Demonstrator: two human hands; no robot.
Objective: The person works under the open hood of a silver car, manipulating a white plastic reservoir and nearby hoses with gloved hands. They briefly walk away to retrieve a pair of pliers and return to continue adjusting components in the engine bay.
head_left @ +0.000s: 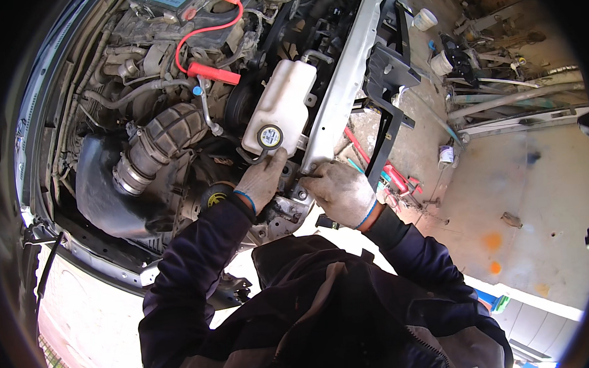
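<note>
My gloved left hand (258, 184) has its fingers bent and together at the lower end of the off-white reservoir (277, 92), just below its black cap (270, 136); what they grip is hidden. My gloved right hand (341, 192) is closed at the lower end of the silver crossbar (342, 70), beside a bolted bracket (294, 209); what its fingertips hold cannot be made out. A dark round cap with a yellow marking (217, 199) sits left of my left wrist. A ribbed intake hose (164, 137) lies further left, and a red clamp on a cable (214, 74) rests above.
Black brackets (388, 68) run along the right of the engine bay. Beyond them are a red tool (393, 176) on the floor, white buckets (442, 63), pipes and rods (501, 104), and a stained metal panel (525, 207). The car's fender edge (97, 261) curves along the lower left.
</note>
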